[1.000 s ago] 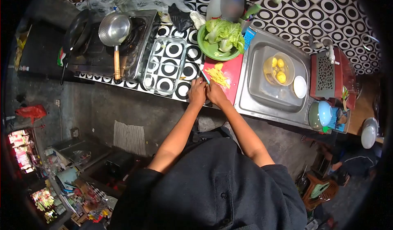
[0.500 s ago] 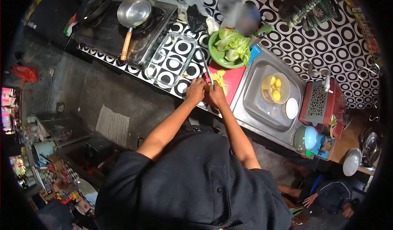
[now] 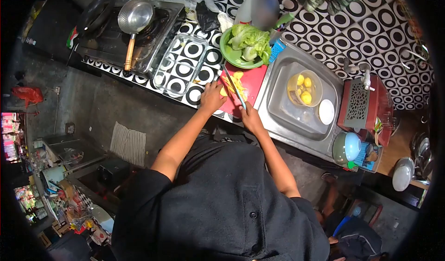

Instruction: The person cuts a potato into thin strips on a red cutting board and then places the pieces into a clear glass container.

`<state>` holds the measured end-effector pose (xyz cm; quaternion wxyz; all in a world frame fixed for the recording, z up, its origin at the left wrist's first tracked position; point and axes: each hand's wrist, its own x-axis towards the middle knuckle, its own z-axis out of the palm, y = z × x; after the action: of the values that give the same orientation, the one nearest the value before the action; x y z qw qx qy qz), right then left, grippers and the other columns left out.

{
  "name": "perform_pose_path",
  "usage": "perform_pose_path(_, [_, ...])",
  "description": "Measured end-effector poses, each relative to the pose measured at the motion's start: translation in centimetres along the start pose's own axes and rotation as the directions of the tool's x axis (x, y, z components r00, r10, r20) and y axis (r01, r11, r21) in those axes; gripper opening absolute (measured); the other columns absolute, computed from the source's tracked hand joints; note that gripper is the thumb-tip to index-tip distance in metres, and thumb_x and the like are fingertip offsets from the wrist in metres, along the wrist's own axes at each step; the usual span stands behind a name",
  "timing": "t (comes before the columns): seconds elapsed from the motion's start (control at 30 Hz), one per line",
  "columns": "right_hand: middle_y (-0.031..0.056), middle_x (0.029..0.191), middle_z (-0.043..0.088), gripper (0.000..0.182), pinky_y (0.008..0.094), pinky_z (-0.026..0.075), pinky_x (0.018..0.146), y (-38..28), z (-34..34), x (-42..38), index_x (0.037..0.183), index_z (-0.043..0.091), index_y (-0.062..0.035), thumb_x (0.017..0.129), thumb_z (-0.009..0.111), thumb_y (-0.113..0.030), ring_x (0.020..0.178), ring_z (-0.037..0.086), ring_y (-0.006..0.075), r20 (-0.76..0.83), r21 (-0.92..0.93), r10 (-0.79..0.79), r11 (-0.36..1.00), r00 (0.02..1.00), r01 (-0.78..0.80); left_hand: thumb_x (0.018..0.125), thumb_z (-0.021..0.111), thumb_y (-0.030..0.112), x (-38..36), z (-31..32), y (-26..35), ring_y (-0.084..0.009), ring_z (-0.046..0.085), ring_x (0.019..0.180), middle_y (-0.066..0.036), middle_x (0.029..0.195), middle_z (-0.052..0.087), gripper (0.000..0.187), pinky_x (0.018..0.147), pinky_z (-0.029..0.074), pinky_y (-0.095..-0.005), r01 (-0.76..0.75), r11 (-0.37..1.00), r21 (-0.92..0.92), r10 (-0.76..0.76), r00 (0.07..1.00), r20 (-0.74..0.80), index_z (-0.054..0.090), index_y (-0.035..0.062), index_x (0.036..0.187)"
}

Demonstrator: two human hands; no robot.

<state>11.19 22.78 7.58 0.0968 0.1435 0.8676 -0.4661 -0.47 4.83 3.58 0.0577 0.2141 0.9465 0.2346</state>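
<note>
1. Your right hand (image 3: 251, 117) is closed around the handle of a knife (image 3: 233, 85). The blade points up the frame, over the yellow pieces (image 3: 233, 82).
2. Your left hand (image 3: 211, 97) lies flat with its fingers spread. It presses on the left side of the red cutting board (image 3: 252, 80), just beside the yellow pieces. It holds nothing.
3. A moment ago your two hands were close together at the near edge of the board. Now they are apart, and the knife lies across the food. I think you have gone from holding the food to cutting it.
4. The yellow pieces sit in the middle of the picture, a little above your hands.
5. A clear glass dish (image 3: 181, 64) stands left of the board. It looks empty.
6. A green plate (image 3: 228, 54) above the board holds lettuce (image 3: 250, 40).
7. On the right, a sink (image 3: 282, 105) holds a clear bowl (image 3: 303, 88) with yellow lumps in liquid, and a small white dish (image 3: 326, 111).
8. At the upper left, a metal ladle (image 3: 134, 17) rests on the stove (image 3: 113, 40).
</note>
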Motion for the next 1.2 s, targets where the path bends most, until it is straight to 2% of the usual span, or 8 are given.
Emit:
perform_pose_path(0.17, [0.0341, 0.087, 0.066, 0.029, 0.0567, 0.048, 0.078, 0.4, -1.1, -0.8, 0.112, 0.054, 0.0016, 0.107, 0.053, -0.027, 0.092, 0.065, 0.054, 0.065, -0.006, 0.049, 0.999, 0.997, -0.049, 0.078, 0.084, 0.03, 0.1, 0.4, -0.2, -0.0322, 0.053, 0.121, -0.011, 0.126, 0.058, 0.059, 0.096, 0.056, -0.0451, -0.024, 1.0, 0.021, 0.024, 1.0, -0.007, 0.067, 0.0081, 0.13])
perform_pose_path(0.27, [0.0263, 0.072, 0.061, 0.028, 0.0497, 0.047, 0.067, 2.6, -0.3, -0.9, 0.11, 0.054, 0.0012, 0.108, 0.054, -0.027, 0.068, 0.062, 0.043, -0.013, 0.023, -0.067, 0.997, 0.998, 0.068, 0.078, 0.085, 0.029, 0.2, 0.3, 0.1, -0.0329, 0.053, 0.121, -0.012, 0.125, 0.058, 0.058, 0.098, 0.054, -0.0451, -0.008, 1.0, 0.01, 0.008, 1.0, -0.004, 0.067, 0.0069, 0.128])
perform_pose_path(0.37, [0.0273, 0.074, 0.062, 0.028, 0.0499, 0.047, 0.068, 3.3, -0.5, -1.1, 0.11, 0.054, 0.0007, 0.108, 0.054, -0.027, 0.071, 0.063, 0.0444, 0.004, 0.023, -0.08, 0.997, 0.997, 0.08, 0.077, 0.085, 0.026, 0.2, 0.4, 0.6, -0.0338, 0.054, 0.119, -0.013, 0.122, 0.059, 0.056, 0.099, 0.052, -0.0451, 0.003, 1.0, -0.009, -0.004, 1.0, -0.027, 0.067, 0.005, 0.125])
perform_pose_path(0.47, [0.0331, 0.087, 0.066, 0.027, 0.0577, 0.047, 0.077, 2.1, -1.7, -1.8, 0.109, 0.054, 0.0013, 0.106, 0.053, -0.026, 0.091, 0.064, 0.0541, 0.055, 0.026, -0.016, 1.0, 0.998, 0.014, 0.077, 0.085, 0.025, 0.2, 0.4, 0.9, -0.0344, 0.054, 0.119, -0.014, 0.121, 0.059, 0.054, 0.099, 0.052, -0.0453, 0.016, 1.0, -0.012, -0.017, 0.999, -0.042, 0.067, 0.0046, 0.124])
perform_pose_path(0.77, [0.0325, 0.089, 0.067, 0.027, 0.0587, 0.046, 0.078, 3.7, -1.4, -2.3, 0.112, 0.056, 0.0002, 0.106, 0.053, -0.026, 0.091, 0.064, 0.0538, 0.002, 0.04, -0.071, 0.997, 0.997, 0.071, 0.079, 0.084, 0.021, 0.0, 1.6, 1.0, -0.0362, 0.053, 0.119, -0.016, 0.121, 0.056, 0.048, 0.101, 0.05, -0.0463, -0.006, 0.999, -0.04, 0.001, 0.994, -0.114, 0.067, 0.0053, 0.121])
perform_pose_path(1.13, [0.0333, 0.09, 0.067, 0.027, 0.0584, 0.047, 0.078, 3.0, -1.5, -3.6, 0.118, 0.056, -0.0004, 0.107, 0.053, -0.025, 0.092, 0.065, 0.0535, 0.003, 0.029, -0.043, 0.999, 0.999, 0.043, 0.077, 0.084, 0.014, -0.3, 1.9, 0.9, -0.0379, 0.052, 0.119, -0.018, 0.119, 0.055, 0.041, 0.102, 0.047, -0.0461, -0.069, 0.994, -0.079, 0.057, 0.988, -0.144, 0.069, 0.0029, 0.114])
perform_pose_path(1.2, [0.0337, 0.09, 0.067, 0.027, 0.0585, 0.047, 0.079, 2.9, -1.3, -3.8, 0.117, 0.055, 0.0, 0.106, 0.053, -0.025, 0.092, 0.064, 0.0536, 0.005, 0.015, -0.03, 0.999, 1.0, 0.03, 0.078, 0.084, 0.014, -0.5, 2.0, 0.5, -0.0384, 0.052, 0.119, -0.019, 0.119, 0.055, 0.045, 0.102, 0.047, -0.0463, -0.098, 0.992, -0.078, 0.087, 0.986, -0.14, 0.067, 0.002, 0.118])
